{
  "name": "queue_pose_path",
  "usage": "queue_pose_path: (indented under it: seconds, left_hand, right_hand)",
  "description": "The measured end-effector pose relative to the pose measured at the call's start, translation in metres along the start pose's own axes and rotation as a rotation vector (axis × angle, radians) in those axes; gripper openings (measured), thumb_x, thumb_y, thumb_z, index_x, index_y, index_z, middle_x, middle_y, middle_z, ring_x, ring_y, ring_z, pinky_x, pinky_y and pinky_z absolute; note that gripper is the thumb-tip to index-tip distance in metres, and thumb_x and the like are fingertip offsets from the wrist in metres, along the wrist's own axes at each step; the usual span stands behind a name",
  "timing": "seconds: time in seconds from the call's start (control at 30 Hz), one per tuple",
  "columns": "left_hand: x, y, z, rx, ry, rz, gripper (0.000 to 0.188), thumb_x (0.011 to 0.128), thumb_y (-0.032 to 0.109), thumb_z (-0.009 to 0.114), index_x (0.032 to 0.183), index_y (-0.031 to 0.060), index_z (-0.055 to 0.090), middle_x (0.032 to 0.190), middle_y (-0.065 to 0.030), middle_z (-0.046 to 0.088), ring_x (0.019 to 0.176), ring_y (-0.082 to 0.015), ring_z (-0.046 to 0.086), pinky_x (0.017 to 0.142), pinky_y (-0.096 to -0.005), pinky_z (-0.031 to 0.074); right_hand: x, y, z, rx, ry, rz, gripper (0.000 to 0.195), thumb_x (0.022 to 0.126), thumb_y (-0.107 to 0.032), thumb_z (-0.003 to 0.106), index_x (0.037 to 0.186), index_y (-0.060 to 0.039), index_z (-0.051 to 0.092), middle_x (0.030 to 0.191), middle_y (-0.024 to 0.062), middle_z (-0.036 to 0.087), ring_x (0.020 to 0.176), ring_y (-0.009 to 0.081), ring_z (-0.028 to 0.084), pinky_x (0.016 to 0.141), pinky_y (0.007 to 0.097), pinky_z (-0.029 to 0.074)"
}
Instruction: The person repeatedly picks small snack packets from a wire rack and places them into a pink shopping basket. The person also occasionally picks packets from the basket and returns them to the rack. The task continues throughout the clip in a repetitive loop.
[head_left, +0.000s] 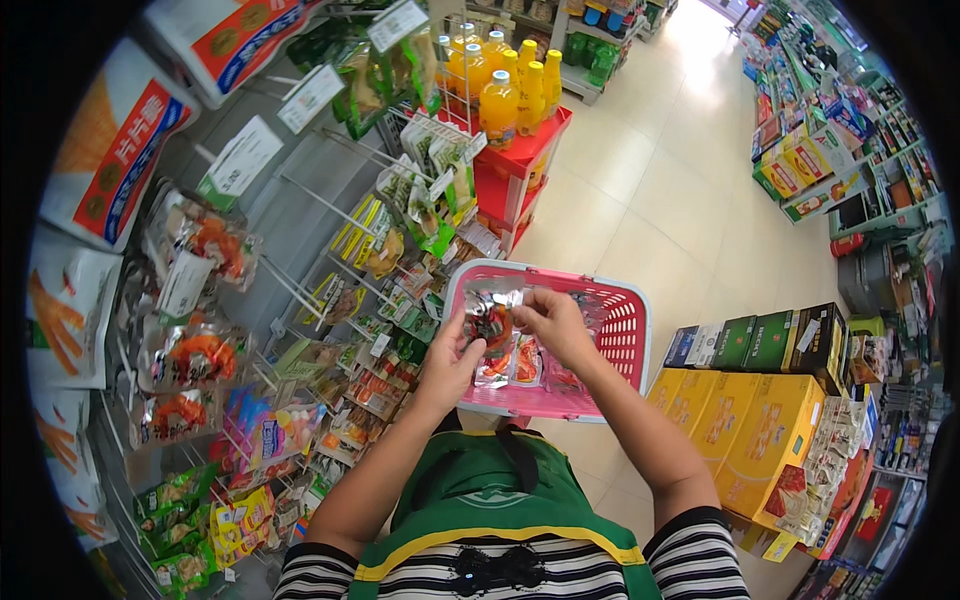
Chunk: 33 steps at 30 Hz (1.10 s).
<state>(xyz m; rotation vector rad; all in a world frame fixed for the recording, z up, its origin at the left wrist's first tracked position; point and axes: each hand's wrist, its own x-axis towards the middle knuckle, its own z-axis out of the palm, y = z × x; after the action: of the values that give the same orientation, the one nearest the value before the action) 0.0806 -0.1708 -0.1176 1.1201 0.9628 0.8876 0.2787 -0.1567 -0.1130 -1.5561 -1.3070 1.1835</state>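
Both hands hold one shiny snack packet (491, 315) above a pink plastic shopping basket (634, 330). My left hand (452, 366) grips its lower left edge, with the thumb on the front. My right hand (553, 321) pinches its upper right side between thumb and fingers. Inside the basket lie several clear and silvery packets (527, 361) with reddish-orange food showing on them. Similar packets (201, 356) hang from hooks on the rack at the left.
Wire hooks with packaged snacks (427, 176) fill the left side. Beyond the basket is a red stand (517, 161) with orange drink bottles (499, 111). Stacked yellow cartons (761, 442) stand at the right beside the tiled floor (637, 180).
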Motion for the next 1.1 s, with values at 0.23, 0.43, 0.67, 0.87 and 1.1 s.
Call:
queue_pose_path:
  seconds: [0.23, 0.43, 0.67, 0.87, 1.1]
  left_hand:
    - [0.029, -0.167, 0.004, 0.09, -0.123, -0.267, 0.058, 0.082, 0.011, 0.06, 0.132, -0.0066, 0.037, 0.118, -0.0167, 0.055, 0.101, -0.0213, 0.058, 0.084, -0.0315, 0.046]
    - [0.035, -0.235, 0.022, 0.264, -0.111, -0.465, 0.048, 0.077, 0.02, 0.064, 0.118, 0.002, 0.05, 0.102, -0.0172, 0.062, 0.093, -0.0282, 0.061, 0.083, -0.0359, 0.046]
    - [0.041, -0.234, 0.033, 0.567, -0.16, -0.632, 0.065, 0.079, 0.019, 0.065, 0.134, 0.0021, 0.036, 0.116, -0.0168, 0.058, 0.105, -0.0247, 0.057, 0.09, -0.0331, 0.044]
    - [0.045, -0.25, 0.037, 0.502, -0.121, -0.601, 0.067, 0.078, 0.02, 0.064, 0.135, 0.0018, 0.034, 0.119, -0.0186, 0.056, 0.108, -0.0276, 0.056, 0.092, -0.0343, 0.042]
    - [0.044, -0.226, 0.041, 0.61, -0.193, -0.508, 0.061, 0.076, 0.02, 0.062, 0.128, -0.0031, 0.04, 0.114, -0.026, 0.055, 0.107, -0.0352, 0.055, 0.089, -0.0396, 0.044]
  right_hand:
    - [-0.013, 0.151, 0.018, -0.149, 0.107, 0.142, 0.016, 0.081, -0.012, 0.064, 0.077, 0.0029, 0.06, 0.064, 0.01, 0.06, 0.057, 0.0157, 0.058, 0.055, 0.0298, 0.046]
    - [-0.028, 0.222, 0.032, -0.234, 0.179, 0.294, 0.016, 0.079, -0.013, 0.064, 0.078, 0.0026, 0.061, 0.063, 0.0106, 0.061, 0.054, 0.0158, 0.058, 0.053, 0.0315, 0.046]
    - [-0.027, 0.262, 0.05, -0.327, 0.184, 0.392, 0.019, 0.075, -0.015, 0.066, 0.083, 0.0017, 0.064, 0.083, 0.0198, 0.064, 0.078, 0.0339, 0.063, 0.071, 0.0401, 0.049]
    - [-0.023, 0.265, 0.06, -0.31, 0.23, 0.482, 0.03, 0.075, -0.017, 0.067, 0.096, 0.0028, 0.062, 0.086, 0.02, 0.065, 0.079, 0.0336, 0.064, 0.073, 0.0392, 0.05]
    - [-0.038, 0.257, 0.042, -0.194, 0.25, 0.404, 0.026, 0.079, -0.012, 0.064, 0.1, 0.0033, 0.061, 0.087, 0.0176, 0.067, 0.079, 0.0245, 0.066, 0.071, 0.0341, 0.051]
